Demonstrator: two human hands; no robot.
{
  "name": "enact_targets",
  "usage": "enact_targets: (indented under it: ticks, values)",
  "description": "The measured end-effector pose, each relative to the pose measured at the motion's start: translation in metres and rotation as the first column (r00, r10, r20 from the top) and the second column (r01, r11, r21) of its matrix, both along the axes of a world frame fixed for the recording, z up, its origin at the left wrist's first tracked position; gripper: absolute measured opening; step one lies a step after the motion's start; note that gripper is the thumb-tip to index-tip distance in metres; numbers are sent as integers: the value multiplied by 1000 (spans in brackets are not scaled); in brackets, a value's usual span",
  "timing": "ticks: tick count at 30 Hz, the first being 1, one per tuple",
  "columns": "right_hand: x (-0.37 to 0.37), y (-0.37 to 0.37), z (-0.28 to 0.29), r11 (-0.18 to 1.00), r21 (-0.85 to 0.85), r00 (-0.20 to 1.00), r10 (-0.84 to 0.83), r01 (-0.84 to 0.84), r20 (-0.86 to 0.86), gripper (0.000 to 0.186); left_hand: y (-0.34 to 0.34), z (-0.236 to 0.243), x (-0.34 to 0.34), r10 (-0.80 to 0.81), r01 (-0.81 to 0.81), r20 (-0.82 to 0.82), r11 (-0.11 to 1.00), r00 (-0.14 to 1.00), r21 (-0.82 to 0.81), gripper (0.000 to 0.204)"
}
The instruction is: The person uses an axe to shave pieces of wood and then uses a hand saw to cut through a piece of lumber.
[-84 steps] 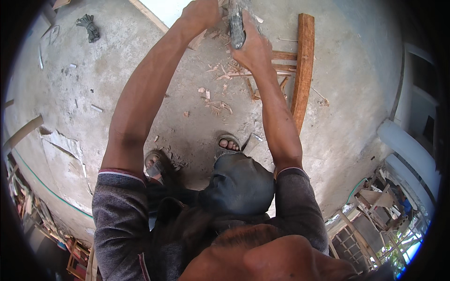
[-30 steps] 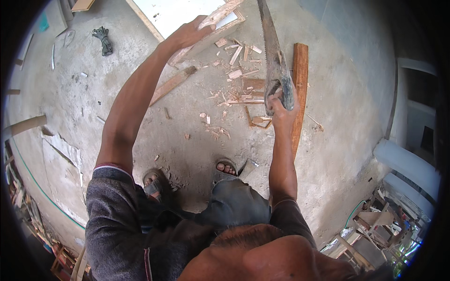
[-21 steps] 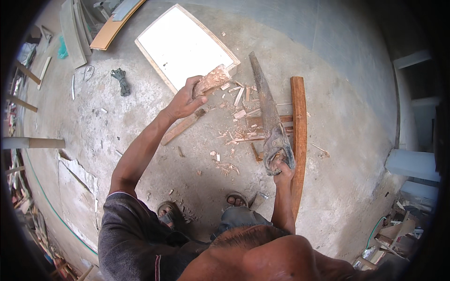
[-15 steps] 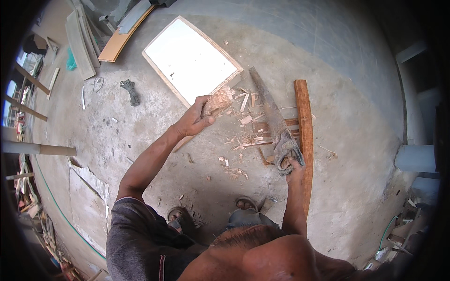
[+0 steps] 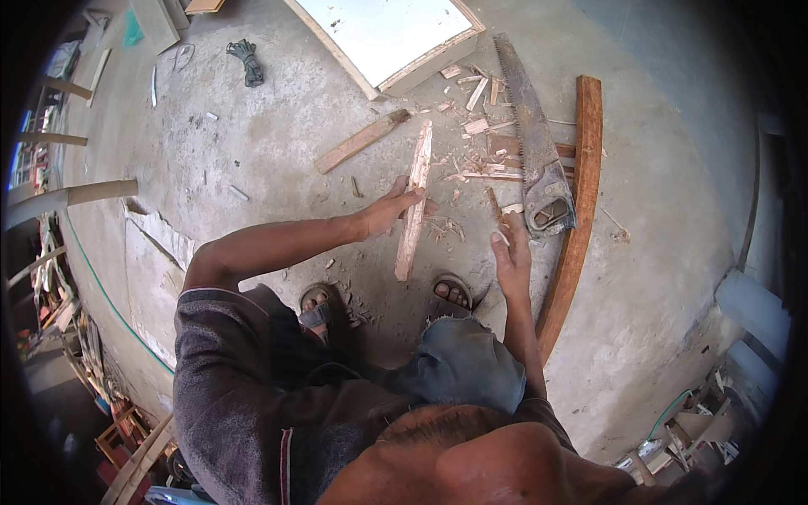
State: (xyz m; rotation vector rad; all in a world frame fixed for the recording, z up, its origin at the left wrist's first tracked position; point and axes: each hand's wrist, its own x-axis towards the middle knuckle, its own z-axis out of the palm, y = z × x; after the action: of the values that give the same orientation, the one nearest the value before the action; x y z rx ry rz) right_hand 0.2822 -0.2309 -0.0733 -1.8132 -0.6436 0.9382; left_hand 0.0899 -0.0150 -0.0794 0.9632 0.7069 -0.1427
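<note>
A rough-hewn piece of wood [image 5: 413, 206] with a pale, splintery face is gripped near its middle by my left hand [image 5: 389, 210], its length pointing away from me. My right hand [image 5: 515, 252] holds nothing I can see; its fingers stretch forward beside the saw handle, with the thumb apart. Just beyond its fingertips are a thin brown piece [image 5: 494, 202] and a small pale wood scrap [image 5: 512, 208]; whether the fingers touch them I cannot tell. The worn handsaw [image 5: 530, 126] lies next to the long curved brown timber [image 5: 588, 160], blade pointing away.
Wood chips [image 5: 476, 126] litter the concrete floor. A wood-framed white panel box [image 5: 379, 25] stands at the far side, and a loose wooden strip [image 5: 362, 141] lies before it. A coiled dark rope [image 5: 247, 63] is at far left. My sandalled feet [image 5: 452, 293] stand close below.
My right hand has let go of the saw handle and is now nearer me. The wood in my left hand has turned, showing its length. The view has tipped down toward my feet.
</note>
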Motion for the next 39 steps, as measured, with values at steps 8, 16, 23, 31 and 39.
enact_targets:
  ticks: [8, 16, 23, 31, 39]
  values:
    - [-73, 4, -10, 973, -45, 918, 198, -227, -343, 62, -22, -38, 5, -262, 280, -98, 908, 960, 311, 72]
    - [13, -94, 11, 969, -128, 974, -220, 212, -57, 48, -11, -36, -2, -473, 500, -247, 540, 846, 677, 35]
    - [1, -124, 26, 942, -92, 882, -335, 322, -331, 52, -189, -73, 59, -911, 125, 24, 83, 411, 989, 31]
    - [9, -134, 34, 928, -21, 588, -253, 371, -768, 59, -244, -70, 86, -802, 192, -554, -521, 223, 832, 23]
    - [27, -123, 40, 995, -69, 958, -84, 67, -273, 58, -206, -92, 88, -816, 247, -403, -325, 415, 913, 21]
